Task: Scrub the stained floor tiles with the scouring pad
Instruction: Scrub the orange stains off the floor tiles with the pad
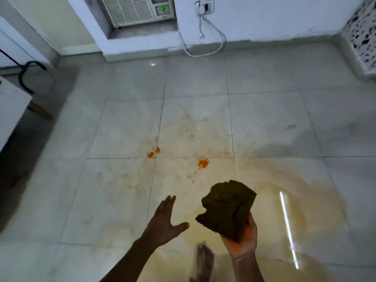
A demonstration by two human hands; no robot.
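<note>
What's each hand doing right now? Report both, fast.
Left hand: open, fingers spread, holding nothing, above the floor tiles.
Right hand: palm up, closed around the dark scouring pad, held off the floor.

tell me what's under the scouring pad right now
The right hand holds the scouring pad up off the floor, palm under it. Below lies wet, yellow-stained tile. The fingers behind the pad are hidden.

Crumpled dark scouring pad [226, 208] — orange-stained wet floor tiles [193, 139]
</note>
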